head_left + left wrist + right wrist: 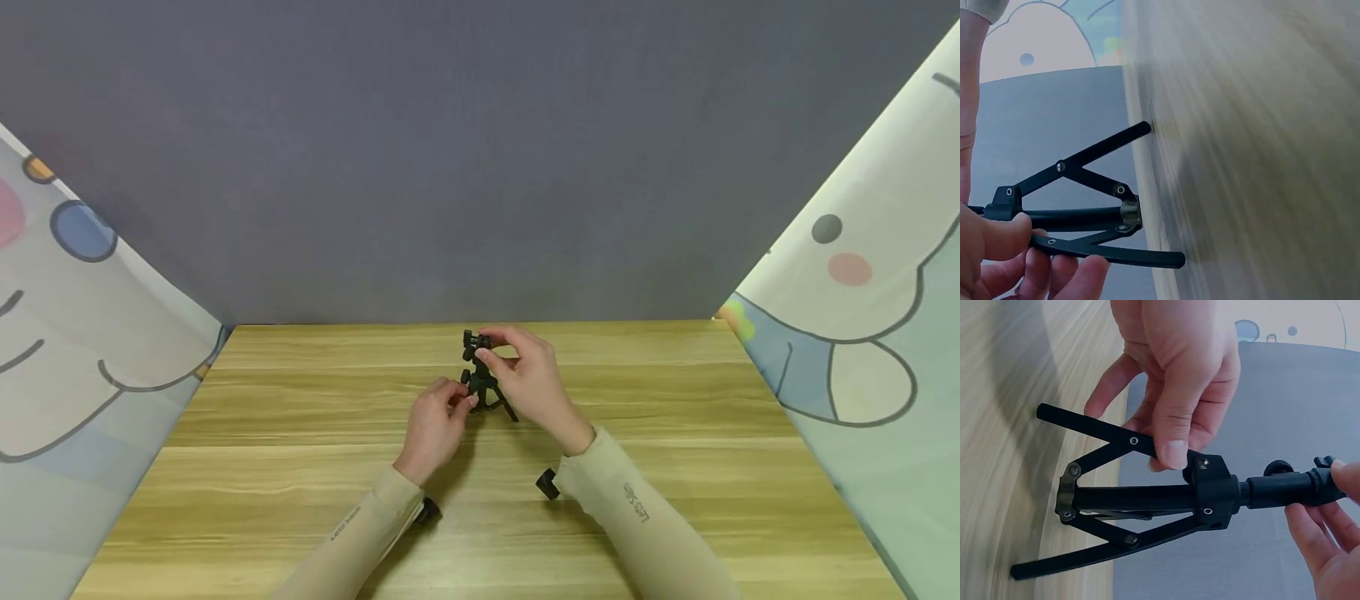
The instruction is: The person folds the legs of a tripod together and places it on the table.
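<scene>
A small black tripod is upright near the back of the table, its legs spread. My left hand is low on its left side. Thumb and fingers of that hand pinch one tripod leg near its upper end, as the right wrist view shows. Higher up, my right hand holds the tripod's head between thumb and fingers. Hinged braces join the legs to the bottom of the centre column. A knurled knob sticks out just below the head. Whether every foot touches the wood cannot be told.
The wooden table ends at a grey upright panel close behind the tripod. Cartoon-printed cloths flank both sides. A black wrist camera sits at the right cuff, and another black device at the left sleeve.
</scene>
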A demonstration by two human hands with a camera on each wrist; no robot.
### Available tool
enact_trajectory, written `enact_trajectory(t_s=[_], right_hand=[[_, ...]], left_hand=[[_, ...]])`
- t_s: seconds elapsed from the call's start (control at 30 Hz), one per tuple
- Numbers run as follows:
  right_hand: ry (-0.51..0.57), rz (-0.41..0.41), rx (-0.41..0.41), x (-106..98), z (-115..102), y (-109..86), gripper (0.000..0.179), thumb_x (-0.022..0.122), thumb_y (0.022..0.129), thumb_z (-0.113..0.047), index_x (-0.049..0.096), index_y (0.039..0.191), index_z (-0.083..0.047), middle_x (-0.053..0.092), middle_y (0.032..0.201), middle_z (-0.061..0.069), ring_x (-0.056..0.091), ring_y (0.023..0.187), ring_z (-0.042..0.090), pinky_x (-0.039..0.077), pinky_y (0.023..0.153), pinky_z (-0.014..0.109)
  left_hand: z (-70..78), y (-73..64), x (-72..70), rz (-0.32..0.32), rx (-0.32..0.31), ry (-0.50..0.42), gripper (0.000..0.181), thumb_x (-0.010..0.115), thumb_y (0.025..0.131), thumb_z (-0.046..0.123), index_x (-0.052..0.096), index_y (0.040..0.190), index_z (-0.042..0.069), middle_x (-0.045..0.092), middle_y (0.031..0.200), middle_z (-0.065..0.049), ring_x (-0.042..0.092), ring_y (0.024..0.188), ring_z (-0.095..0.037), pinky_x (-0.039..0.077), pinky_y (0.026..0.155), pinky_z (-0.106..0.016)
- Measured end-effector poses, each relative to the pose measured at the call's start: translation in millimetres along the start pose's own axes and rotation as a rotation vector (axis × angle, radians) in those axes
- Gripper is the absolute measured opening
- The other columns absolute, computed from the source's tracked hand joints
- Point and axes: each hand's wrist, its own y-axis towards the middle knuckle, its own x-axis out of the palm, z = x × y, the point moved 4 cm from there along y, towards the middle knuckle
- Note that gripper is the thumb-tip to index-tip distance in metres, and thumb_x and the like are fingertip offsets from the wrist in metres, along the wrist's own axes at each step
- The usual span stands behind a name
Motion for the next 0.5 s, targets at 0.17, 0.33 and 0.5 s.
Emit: enact_trajectory(t_s=[0.17,0.33,0.5], right_hand=[[0.010,-0.001,-0.076,0.6,-1.4,0.3,0.026,0.070,0.093,-0.005,0.071,0.119,-0.007,0.068,0.112,0.006,0.065,0.099,0.019,0.057,0.071,0.025],[-0.007,0.001,-0.090,1.9,-2.1,-0.5,0.026,0.069,0.093,-0.005,0.071,0.118,-0.007,0.068,0.110,0.006,0.065,0.099,0.019,0.057,0.071,0.024],[-0.042,0.003,-0.096,2.6,-2.3,-0.9,0.025,0.070,0.093,-0.005,0.070,0.118,-0.006,0.067,0.108,0.007,0.065,0.098,0.019,0.056,0.066,0.022]], left_hand=[[1.2,0.2,0.4,0.018,-0.001,-0.032,0.011,0.076,0.088,0.009,0.068,0.082,0.007,0.061,0.080,0.001,0.061,0.073,-0.015,0.050,0.065,-0.031],[0.4,-1.0,2.0,0.022,-0.012,-0.063,0.011,0.075,0.089,0.008,0.067,0.081,0.008,0.060,0.080,0.002,0.061,0.075,-0.015,0.049,0.066,-0.031],[-1.2,-2.7,3.0,0.028,-0.050,-0.131,0.010,0.073,0.090,0.007,0.067,0.083,0.008,0.061,0.082,0.001,0.063,0.080,-0.017,0.050,0.068,-0.032]])
